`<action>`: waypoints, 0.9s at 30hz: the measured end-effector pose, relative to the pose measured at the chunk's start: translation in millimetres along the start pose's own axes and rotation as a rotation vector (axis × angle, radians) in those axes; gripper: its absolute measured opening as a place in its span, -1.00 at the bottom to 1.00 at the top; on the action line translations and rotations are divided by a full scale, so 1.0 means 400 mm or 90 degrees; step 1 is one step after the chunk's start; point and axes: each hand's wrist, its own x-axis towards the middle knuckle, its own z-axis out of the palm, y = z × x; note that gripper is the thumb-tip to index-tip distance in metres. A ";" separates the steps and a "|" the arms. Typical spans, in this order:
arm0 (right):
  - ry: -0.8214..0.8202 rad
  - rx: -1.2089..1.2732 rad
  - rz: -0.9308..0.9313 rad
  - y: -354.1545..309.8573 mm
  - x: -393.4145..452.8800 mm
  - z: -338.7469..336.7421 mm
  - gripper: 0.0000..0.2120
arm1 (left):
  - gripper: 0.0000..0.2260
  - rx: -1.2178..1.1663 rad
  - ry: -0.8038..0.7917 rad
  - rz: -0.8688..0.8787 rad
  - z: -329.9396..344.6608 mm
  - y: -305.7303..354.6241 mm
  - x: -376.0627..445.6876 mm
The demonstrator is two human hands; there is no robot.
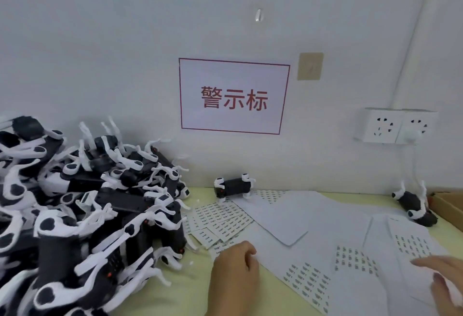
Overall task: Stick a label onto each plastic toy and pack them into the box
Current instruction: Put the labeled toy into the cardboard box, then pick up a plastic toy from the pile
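A big heap of black-and-white plastic toy dogs [82, 203] fills the left of the table. One toy [234, 186] stands alone by the wall, another [413, 204] lies at the far right. White label sheets [308, 280] and smaller label strips [220, 218] cover the table's middle and right. My left hand [236, 275] rests on the table at the sheets' left edge, fingers curled under, with nothing visibly held. My right hand [443, 280] lies on a sheet at the lower right, fingers spread.
A cardboard box edge [448, 205] shows at the far right. On the wall are a red-bordered sign [234, 95], a double power socket [395, 127] with a white cable hanging down, and a beige switch plate [310, 66].
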 end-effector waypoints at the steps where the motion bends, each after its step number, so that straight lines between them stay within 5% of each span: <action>1: 0.045 -0.049 -0.007 -0.033 0.036 0.022 -0.62 | -0.78 -0.061 0.004 -0.031 -0.004 -0.004 0.007; 3: 0.048 -0.104 -0.092 -0.098 0.102 0.092 -0.75 | -0.72 -0.156 0.020 -0.064 -0.010 -0.013 0.019; 9: -0.194 0.090 -0.106 -0.378 0.292 0.348 -0.74 | -0.67 -0.241 0.102 -0.067 -0.025 -0.035 0.043; 14: -0.253 0.075 -0.058 -0.543 0.420 0.545 -0.46 | -0.69 -0.238 0.100 -0.059 -0.026 -0.035 0.045; 16: -0.282 0.010 -0.057 -0.566 0.449 0.599 -0.49 | -0.74 -0.221 0.079 -0.042 -0.024 -0.026 0.043; 20: -0.230 -0.010 -0.036 -0.581 0.472 0.664 -0.79 | -0.74 -0.196 0.076 -0.018 -0.029 -0.033 0.051; 27: -0.033 0.319 0.156 -0.526 0.431 0.584 -0.77 | -0.75 -0.227 0.052 -0.040 -0.034 -0.039 0.048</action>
